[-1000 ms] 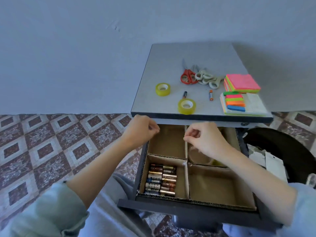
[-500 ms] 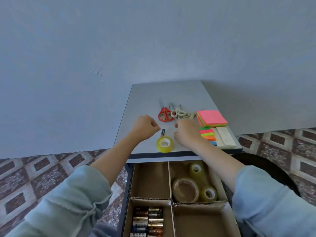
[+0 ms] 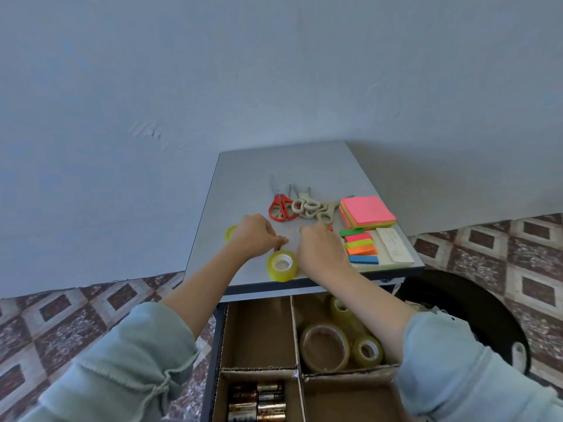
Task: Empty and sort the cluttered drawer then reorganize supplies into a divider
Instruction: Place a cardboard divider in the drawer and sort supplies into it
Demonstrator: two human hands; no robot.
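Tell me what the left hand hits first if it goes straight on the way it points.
Probably the right hand: the left hand points sideways at its fingers across a small gap, though depth is unclear.

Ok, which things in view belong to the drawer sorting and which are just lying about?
Job: cardboard divider, batteries, tape rolls inside it, yellow tape roll, loose battery, scissors, sticky notes, page flags.
Lying about: black bin, tiled floor.

Left hand (image 3: 254, 236); right hand (image 3: 318, 248); now over tabletop (image 3: 289, 166)
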